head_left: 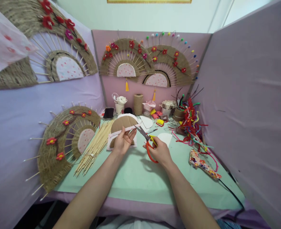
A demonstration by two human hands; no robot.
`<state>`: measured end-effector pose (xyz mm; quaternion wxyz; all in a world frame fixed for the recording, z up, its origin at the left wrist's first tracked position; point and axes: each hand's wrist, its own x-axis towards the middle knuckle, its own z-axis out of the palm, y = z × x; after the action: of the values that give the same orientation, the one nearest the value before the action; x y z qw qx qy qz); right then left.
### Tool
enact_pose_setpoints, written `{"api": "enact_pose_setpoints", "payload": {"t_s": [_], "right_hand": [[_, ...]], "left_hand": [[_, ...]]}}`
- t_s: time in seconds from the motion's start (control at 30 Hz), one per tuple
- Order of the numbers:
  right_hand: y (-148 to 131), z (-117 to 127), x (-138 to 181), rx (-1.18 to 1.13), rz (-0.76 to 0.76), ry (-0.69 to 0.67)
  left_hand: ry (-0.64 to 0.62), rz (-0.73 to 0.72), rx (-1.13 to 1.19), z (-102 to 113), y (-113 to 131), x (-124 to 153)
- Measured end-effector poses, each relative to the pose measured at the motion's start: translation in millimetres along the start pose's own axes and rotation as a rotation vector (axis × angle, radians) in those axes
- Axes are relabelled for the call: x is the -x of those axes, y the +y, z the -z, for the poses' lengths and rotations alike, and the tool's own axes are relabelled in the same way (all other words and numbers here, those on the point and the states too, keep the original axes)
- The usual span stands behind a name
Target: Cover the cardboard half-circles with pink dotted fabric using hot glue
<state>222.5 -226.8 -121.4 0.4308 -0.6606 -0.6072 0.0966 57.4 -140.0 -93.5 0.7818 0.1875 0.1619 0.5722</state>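
We see a green-covered table [140, 183], a pink panel [165, 94] behind its far edge, a lilac panel [247, 105] along its right.

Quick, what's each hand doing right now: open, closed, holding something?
Left hand: closed, holding a cardboard half-circle near its lower edge.
Right hand: closed, holding orange-handled scissors.

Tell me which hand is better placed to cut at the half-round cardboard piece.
The right hand, I'd judge: it holds the scissors at the edge of the cardboard piece, while the left hand holds that piece.
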Motion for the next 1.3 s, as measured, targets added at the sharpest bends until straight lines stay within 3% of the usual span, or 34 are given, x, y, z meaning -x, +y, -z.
{"api": "enact_pose_setpoints", "payload": {"t_s": [0.3, 0.63, 1.3], "right_hand": [[1.1, -3.3, 0.7, 0.117, -0.002, 0.064], [1.2, -4.0, 0.5, 0.116, -0.023, 0.046], [5.7, -7.5, 1.1, 0.113, -0.025, 0.025]], "left_hand": [[0.002, 0.048, -0.011, -0.5, -3.8, 1.6], [0.046, 0.07, 0.018, -2.0, -7.1, 2.6], [0.02, 0.106, 0.046, -3.1, -7.4, 3.8]]}}
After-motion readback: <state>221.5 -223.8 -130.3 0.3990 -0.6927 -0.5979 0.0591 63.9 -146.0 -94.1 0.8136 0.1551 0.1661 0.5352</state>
